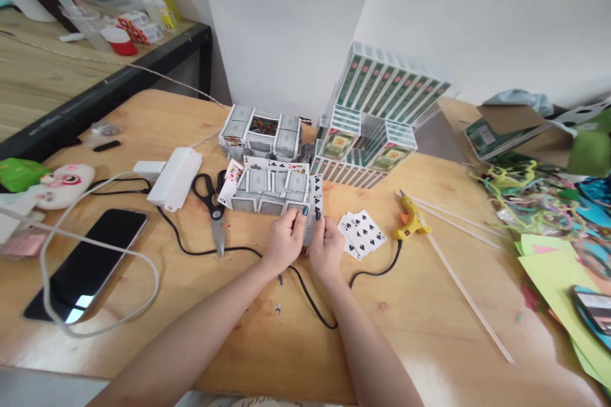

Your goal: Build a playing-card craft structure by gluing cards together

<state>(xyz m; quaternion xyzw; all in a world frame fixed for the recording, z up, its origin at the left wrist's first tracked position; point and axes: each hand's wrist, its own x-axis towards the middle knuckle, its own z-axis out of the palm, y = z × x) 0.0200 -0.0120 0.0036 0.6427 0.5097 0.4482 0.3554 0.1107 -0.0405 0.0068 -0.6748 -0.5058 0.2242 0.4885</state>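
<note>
My left hand (285, 240) and my right hand (326, 247) are side by side on the wooden table (410, 311), both pinched on a playing card (316, 203) at the right corner of a small box built from cards (267, 189). The card shows black clubs and stands upright against the box. A second card box (261, 131) sits just behind the first one. A few loose spade cards (361, 233) lie fanned to the right of my right hand.
Black scissors (212, 203) and a white power adapter (174, 178) lie left of the box; a phone (88, 262) further left. A yellow glue gun (411, 219) with glue sticks (470, 296) lies right. Stacked card packs (377, 121) stand behind. Coloured paper (558, 273) covers the right edge.
</note>
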